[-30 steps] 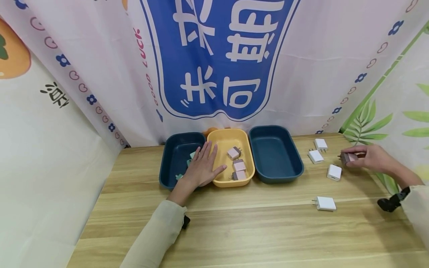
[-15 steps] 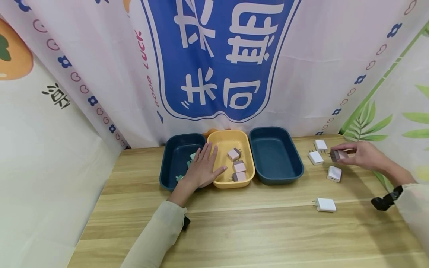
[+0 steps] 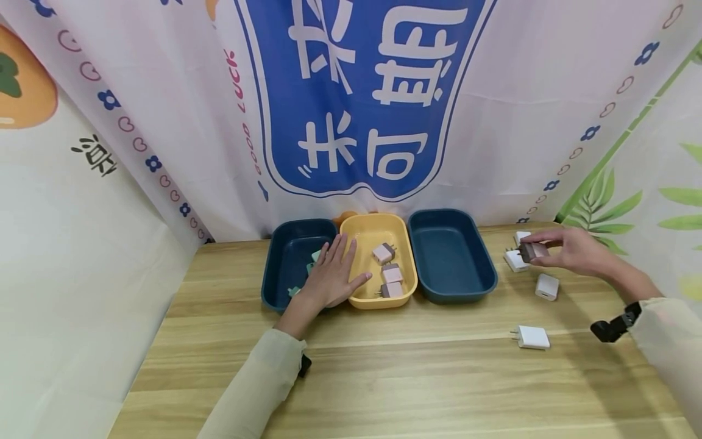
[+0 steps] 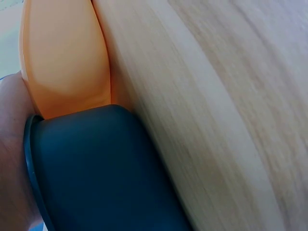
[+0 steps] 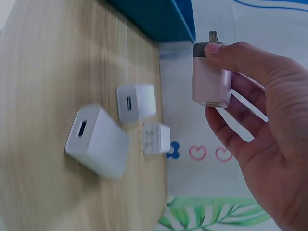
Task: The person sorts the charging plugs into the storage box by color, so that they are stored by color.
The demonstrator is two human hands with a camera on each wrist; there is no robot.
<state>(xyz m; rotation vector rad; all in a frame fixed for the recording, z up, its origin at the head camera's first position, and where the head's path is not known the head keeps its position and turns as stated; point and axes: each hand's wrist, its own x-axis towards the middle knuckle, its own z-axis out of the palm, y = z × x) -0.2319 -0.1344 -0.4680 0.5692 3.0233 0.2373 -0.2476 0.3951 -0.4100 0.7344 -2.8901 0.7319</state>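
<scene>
backing a wooden table (image 3: 411, 378), printed cloth (image 3: 510, 122) hangs beyond hands (image 3: 328, 271) (image 3: 578, 250), left splayed, right pinching pink charger (image 5: 211, 82)

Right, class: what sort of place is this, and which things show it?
Probably an indoor work corner: printed cloth hangs behind a wooden table, and on the table stands a yellow tray with pink chargers in it.

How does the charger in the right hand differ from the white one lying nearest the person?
The held charger is pink with a dark prong end; the white charger's visible body is white. The held charger is raised in the right hand; the white charger lies on the table, untouched. Both are boxy, with prongs at one end.
</scene>
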